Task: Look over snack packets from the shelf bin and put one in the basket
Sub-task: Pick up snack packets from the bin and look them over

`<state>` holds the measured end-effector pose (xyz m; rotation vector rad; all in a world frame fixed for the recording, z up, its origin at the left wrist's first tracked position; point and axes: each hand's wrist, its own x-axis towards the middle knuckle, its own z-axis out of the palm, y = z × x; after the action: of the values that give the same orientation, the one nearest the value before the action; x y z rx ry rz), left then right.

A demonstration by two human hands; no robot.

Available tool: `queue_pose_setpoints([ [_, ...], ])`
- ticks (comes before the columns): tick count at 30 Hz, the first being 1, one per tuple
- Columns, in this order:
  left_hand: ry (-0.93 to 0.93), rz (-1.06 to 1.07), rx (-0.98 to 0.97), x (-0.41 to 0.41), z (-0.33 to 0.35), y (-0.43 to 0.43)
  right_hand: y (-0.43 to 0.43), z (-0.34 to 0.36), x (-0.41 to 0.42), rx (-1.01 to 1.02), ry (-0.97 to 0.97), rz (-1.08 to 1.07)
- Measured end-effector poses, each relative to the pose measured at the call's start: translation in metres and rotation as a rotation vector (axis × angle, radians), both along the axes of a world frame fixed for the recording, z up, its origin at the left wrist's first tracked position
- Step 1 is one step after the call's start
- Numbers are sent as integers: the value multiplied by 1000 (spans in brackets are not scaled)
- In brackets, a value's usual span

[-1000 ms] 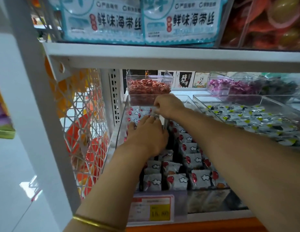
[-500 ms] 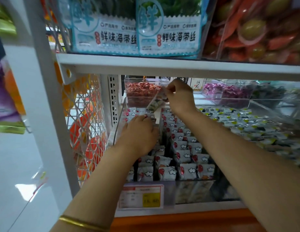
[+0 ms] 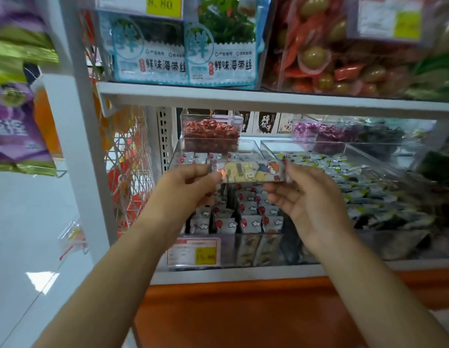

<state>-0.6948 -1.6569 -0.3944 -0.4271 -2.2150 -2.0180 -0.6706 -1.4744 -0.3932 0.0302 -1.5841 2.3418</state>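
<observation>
One snack packet (image 3: 252, 172) is out of the shelf bin (image 3: 243, 254) and held up level in the air, above the bin's middle and clear of the rows of white packets (image 3: 251, 222) that fill it. The left hand (image 3: 190, 188) pinches the packet's left end between thumb and curled fingers. The right hand (image 3: 310, 204) pinches the right end with its fingertips, the other fingers loosely bent below, so the wrapper is stretched flat with its printed face toward the camera. That reads as the looking-over part of the task under way: a packet is picked and being inspected, but none is chosen for good. The bin sits at the left end of the shelf (image 3: 231, 275), its front wall at the shelf's front edge beside the price label (image 3: 194, 252). The basket is not in view, so the placing step appears entirely left to do.
</observation>
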Motion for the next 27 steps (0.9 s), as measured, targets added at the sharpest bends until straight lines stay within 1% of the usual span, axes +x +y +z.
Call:
queue_pose_setpoints([
  [3,-173,-141,254,1,-2,3,4,-2,5,5,-6,51],
  [5,-243,-191,395,0,-2,6,7,-6,4,-19,-22,80],
  [9,-303,-153,528,-4,-3,10,8,-13,1,-77,-27,120],
  [12,-343,-116,636,-6,-3,9,8,-17,-3,-58,-32,117],
  [15,-320,-131,603,-7,-5,8,8,-19,-5,-32,-20,81],
  [17,-299,-152,545,-8,-5,9,7,-20,-5,19,39,37],
  [20,-275,-181,448,-8,-4,10,8,-21,-4,244,108,-83],
  [22,-215,-161,335,-7,-8,11,7,-22,-5,336,102,-113],
  [24,-162,-126,264,-6,-10,11,5,-22,-4,382,102,-114],
  [27,-126,-132,218,-5,-10,11,5,-22,-2,366,119,-106],
])
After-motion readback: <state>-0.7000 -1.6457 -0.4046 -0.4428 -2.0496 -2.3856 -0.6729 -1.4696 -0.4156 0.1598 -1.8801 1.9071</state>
